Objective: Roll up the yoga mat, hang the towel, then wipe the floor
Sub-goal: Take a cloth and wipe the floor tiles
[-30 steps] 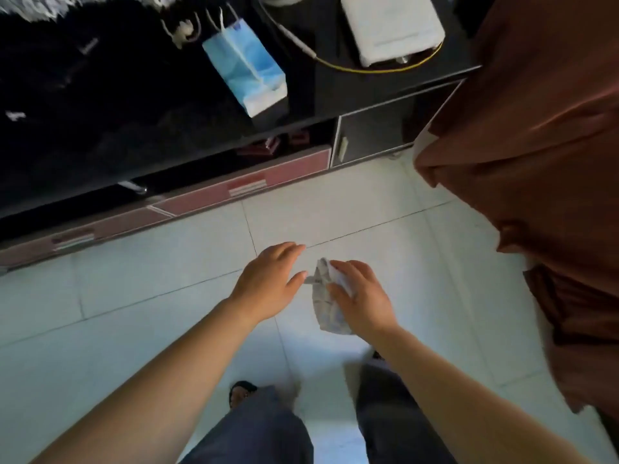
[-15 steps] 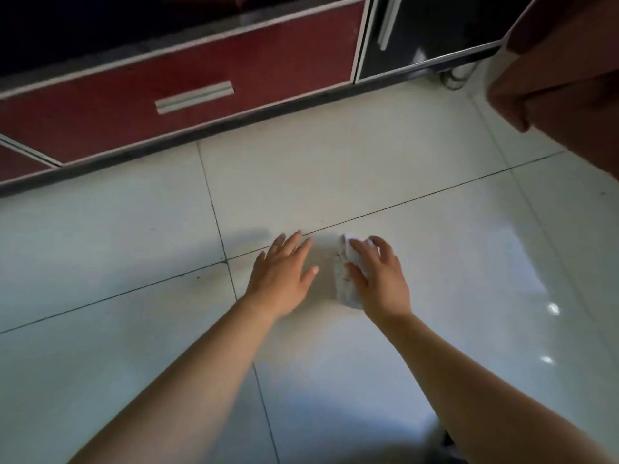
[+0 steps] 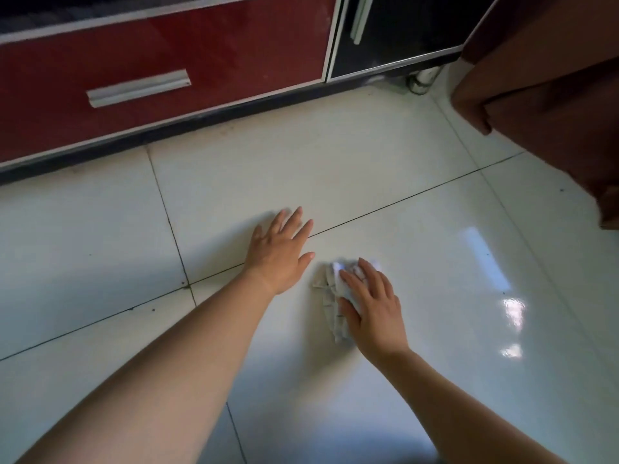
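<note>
Fingers first: the right hand (image 3: 371,309) has its fingers lying fairly flat and slightly apart, pressing down on a crumpled pale cloth (image 3: 331,296) rather than gripping it; the cloth bunches out from under the thumb side. The left hand (image 3: 279,252) sits just beside the cloth on its far left, fingers spread and flat on the tile, nothing in it — looks like it's just there for bracing.

Going outward from the cloth: it's lying on the glossy white floor (image 3: 418,346), just on the near side of a grout line (image 3: 402,197) that runs across; well beyond the cloth there's a red drawer front (image 3: 167,45) with a silver handle (image 3: 139,88); off to the far right of the cloth hangs some brown fabric (image 3: 552,105).

As for progress, I'd guess this is the last bit — the floor wiping; no yoga mat or towel anywhere in view, so can't say if those got done; the wiping looks barely begun, most of the tile is left.
</note>
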The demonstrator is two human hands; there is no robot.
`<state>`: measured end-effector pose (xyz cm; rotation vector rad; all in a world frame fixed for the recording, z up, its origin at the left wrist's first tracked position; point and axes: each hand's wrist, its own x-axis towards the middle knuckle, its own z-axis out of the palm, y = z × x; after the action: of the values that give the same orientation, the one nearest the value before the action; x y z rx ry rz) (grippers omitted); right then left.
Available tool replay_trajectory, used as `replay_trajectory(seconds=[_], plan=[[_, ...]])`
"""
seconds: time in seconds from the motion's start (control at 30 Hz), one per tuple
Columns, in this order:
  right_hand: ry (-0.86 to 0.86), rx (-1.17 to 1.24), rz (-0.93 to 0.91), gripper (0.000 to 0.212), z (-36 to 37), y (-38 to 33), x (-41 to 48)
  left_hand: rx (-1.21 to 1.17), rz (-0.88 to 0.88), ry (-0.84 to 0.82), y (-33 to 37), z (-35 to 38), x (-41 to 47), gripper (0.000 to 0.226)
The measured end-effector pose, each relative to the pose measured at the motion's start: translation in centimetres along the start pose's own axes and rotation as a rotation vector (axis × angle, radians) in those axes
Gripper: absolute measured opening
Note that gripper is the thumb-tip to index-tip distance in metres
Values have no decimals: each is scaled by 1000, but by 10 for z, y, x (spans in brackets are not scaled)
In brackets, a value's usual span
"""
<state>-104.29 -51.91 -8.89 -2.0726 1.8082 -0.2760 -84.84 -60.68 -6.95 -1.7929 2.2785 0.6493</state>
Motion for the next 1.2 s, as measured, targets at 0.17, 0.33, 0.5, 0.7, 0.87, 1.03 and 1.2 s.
replay_trajectory(seconds=[0.17, 0.33, 0.5, 0.7, 0.87, 1.03, 1.2], plan=[[47, -64, -14, 45, -2, 10, 0, 0, 41, -16, 13, 12, 5, 61], [104, -29, 52, 42, 4, 6, 17, -8, 59, 19, 7, 17, -1, 59], [189, 44, 71, 46, 13, -5, 63, -26, -33, 89, -19, 23, -25, 58], [132, 54, 46, 59, 29, -50, 108, -7, -177, 84, -58, 20, -50, 60], [-9, -41, -104, 61, 34, -47, 70, -24, -197, 47, -79, 23, -72, 59], [3, -28, -105, 56, 42, -52, 40, -33, -209, 18, -82, 22, -90, 60], [-65, 17, -263, 54, 57, -89, 36, -50, -288, -39, -101, 24, -126, 59]])
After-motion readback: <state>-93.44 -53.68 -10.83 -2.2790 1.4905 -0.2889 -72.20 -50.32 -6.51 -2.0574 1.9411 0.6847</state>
